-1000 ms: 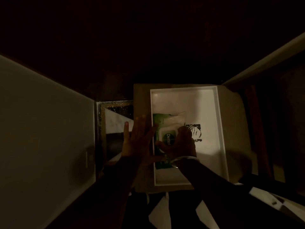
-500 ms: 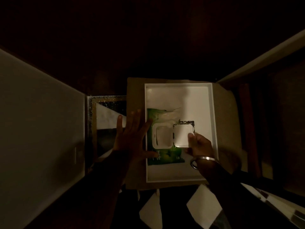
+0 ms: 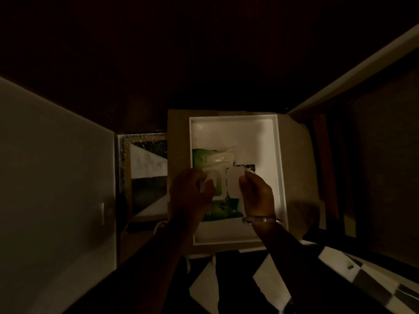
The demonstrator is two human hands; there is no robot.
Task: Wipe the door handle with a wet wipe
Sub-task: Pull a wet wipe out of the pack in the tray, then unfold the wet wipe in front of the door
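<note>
A green pack of wet wipes (image 3: 205,158) lies in a white tray (image 3: 280,168) on a small brown table. Its white flip lid (image 3: 233,184) stands open to the right, and my right hand (image 3: 257,194) holds that lid by its edge. My left hand (image 3: 189,192) is curled over the pack's opening, fingertips at the white frame; whether it pinches a wipe is hidden. The scene is very dark. No door handle is in view.
A pale wall or door panel (image 3: 52,177) fills the left side. A framed black-and-white picture (image 3: 147,177) lies left of the table. A pale ledge (image 3: 353,75) runs diagonally at the right. The floor below has black and white tiles (image 3: 272,282).
My right hand flipped the pack's lid open to the right and keeps hold of it. My left hand went from lying flat beside the pack to curling over its opening.
</note>
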